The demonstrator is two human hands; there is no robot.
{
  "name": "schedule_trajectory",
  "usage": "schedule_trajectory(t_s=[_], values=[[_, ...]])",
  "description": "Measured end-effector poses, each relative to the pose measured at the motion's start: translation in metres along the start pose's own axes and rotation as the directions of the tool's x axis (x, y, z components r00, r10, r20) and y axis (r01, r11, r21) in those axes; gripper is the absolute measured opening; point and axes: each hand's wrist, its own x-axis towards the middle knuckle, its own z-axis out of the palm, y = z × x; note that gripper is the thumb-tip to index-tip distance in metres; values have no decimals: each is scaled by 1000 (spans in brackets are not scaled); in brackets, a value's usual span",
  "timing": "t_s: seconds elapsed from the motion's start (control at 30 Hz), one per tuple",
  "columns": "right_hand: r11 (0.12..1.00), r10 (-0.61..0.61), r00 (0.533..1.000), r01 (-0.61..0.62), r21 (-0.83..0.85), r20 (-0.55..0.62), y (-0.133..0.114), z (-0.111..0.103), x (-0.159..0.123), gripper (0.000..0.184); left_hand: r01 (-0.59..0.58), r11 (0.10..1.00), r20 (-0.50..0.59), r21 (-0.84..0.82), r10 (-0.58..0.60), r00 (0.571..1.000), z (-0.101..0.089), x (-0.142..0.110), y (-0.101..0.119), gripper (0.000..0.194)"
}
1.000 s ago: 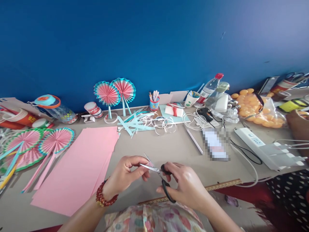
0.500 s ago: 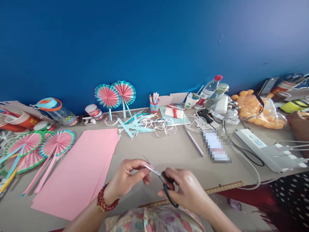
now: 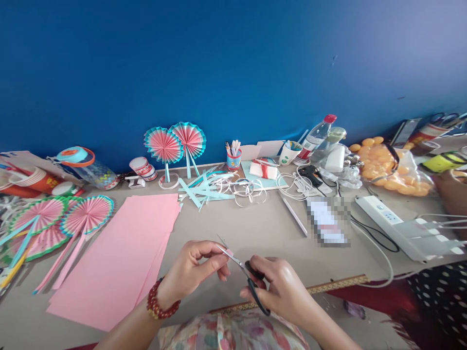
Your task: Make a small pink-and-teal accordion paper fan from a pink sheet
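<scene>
Black-handled scissors point(image 3: 238, 263) are in my right hand point(image 3: 279, 282), fingers through the loops, blades parted and pointing up to the left. My left hand point(image 3: 202, 267), with a red bead bracelet point(image 3: 160, 302) at its wrist, pinches a small pink piece of paper point(image 3: 229, 253). Only a little of that piece shows, between the blades by my fingertips. Left of my hands lie pink paper sheets point(image 3: 116, 257), slightly fanned. Folded paper fans in pink and green or blue, such as this pink fan point(image 3: 87, 214), rest farther left.
Pale blue paper strips point(image 3: 204, 190) lie in a heap at the back. Two paper fans point(image 3: 175, 146) lean on the blue wall. To the right are a blurred phone point(image 3: 326, 221), a white power strip point(image 3: 386, 214) with cables, and a bag of orange balls point(image 3: 390, 167). Another person's arm shows at the right edge.
Both hands and the scissors keep almost the same place, shifted very slightly. The blades remain parted around the pink piece. Nothing else visibly moves.
</scene>
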Motion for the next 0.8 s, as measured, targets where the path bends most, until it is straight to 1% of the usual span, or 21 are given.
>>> schedule_trajectory(t_s=[0.17,0.33,0.47,0.63,0.8], values=[[999,41,999,-41,-28,18,-6,-3,-1,36,-9,1000,14,30,9,1000,2,0,1,21],[994,21,1000,-18,-104,24,-8,-4,0,33,-21,999,29,41,20,999,4,-3,2,20],[997,5,999,-2,-75,34,-6,-3,3,32,-6,1000,16,7,6,1000,3,-3,0,21],[999,-19,1000,19,-37,19,-4,-1,5,41,15,1000,1,-19,-15,1000,4,-4,-1,22],[998,-59,998,59,-6,-1,1,2,5,40,16,999,-3,-39,-16,1000,4,-4,-1,23]])
